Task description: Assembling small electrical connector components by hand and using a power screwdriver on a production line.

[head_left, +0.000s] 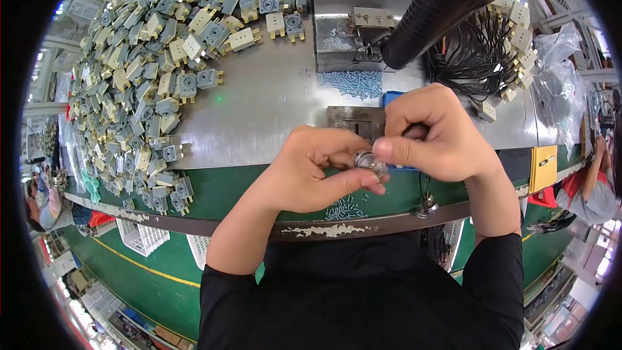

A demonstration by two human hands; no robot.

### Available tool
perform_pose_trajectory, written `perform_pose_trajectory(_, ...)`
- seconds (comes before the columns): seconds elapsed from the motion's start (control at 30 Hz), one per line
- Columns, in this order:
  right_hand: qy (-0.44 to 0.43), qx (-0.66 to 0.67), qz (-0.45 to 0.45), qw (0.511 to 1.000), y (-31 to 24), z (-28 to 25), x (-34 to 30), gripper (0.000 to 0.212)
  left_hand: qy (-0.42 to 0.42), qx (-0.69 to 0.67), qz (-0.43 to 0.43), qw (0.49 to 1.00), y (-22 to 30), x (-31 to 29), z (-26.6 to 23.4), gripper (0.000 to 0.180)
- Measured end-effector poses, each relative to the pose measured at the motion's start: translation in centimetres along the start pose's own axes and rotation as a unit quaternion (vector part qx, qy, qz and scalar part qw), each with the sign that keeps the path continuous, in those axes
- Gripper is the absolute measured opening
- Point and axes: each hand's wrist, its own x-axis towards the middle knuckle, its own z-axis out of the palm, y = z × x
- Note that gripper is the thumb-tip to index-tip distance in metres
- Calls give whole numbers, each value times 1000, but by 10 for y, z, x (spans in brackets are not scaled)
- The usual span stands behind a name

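My left hand (310,167) is closed round a small round metallic-looking part (370,163), held between thumb and fingers just over the bench edge. My right hand (440,139) is curled against the same part, its thumb at the rim. Whatever lies between its fingertips is hidden. Just beyond my hands sits a dark metal fixture block (353,116) with a slot. Behind it, a pile of small bluish screws (353,83) lies on the steel. Paler small screws (345,209) are scattered on the green strip nearest me.
A large heap of grey and cream plug parts (155,52) covers the left of the steel bench (259,116). A black tubular machine arm (434,13) slants down at the back. Black cables with cream plugs (479,58) lie at right. A small metal piece (426,206) rests near the bench edge.
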Motion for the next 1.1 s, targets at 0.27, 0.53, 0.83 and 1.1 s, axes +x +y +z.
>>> perform_pose_trajectory(0.27,-42,185,98,977,17,-1,8,34,41,9,80,996,-11,0,7,24)
perform_pose_trajectory(0.53,100,-109,-168,975,27,8,5,23,23,-299,49,953,-25,-2,-1,27)
perform_pose_trajectory(0.83,35,-203,-210,956,12,9,1,42,118,-309,-13,944,-20,5,0,25)
perform_pose_trajectory(1.1,29,-145,-161,976,16,9,-3,45,222,358,141,896,0,7,7,21)
